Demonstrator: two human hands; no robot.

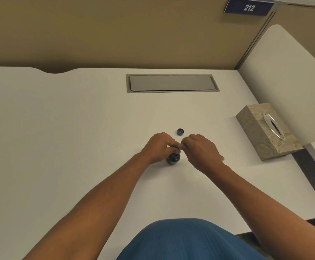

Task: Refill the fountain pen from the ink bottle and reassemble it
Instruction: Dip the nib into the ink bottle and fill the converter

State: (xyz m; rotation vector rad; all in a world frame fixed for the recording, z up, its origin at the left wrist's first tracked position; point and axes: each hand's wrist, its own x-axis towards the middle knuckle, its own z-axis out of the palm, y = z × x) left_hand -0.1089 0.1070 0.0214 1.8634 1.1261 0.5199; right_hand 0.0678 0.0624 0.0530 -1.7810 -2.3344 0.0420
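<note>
A dark ink bottle (173,158) stands open on the white desk (77,128). Its blue cap (180,131) lies upside down just behind my hands. My left hand (159,147) and my right hand (199,149) meet right above the bottle's mouth, fingers pinched together on a thin pen part (174,146) that points down into the bottle. Most of that part is hidden by my fingers. A silvery pen piece (222,157) pokes out on the desk from behind my right hand.
A patterned tissue box (267,130) sits at the right, near the desk's edge. A grey cable hatch (172,83) is set into the desk further back. A beige partition wall rises behind, and a white side panel (284,81) stands at the right.
</note>
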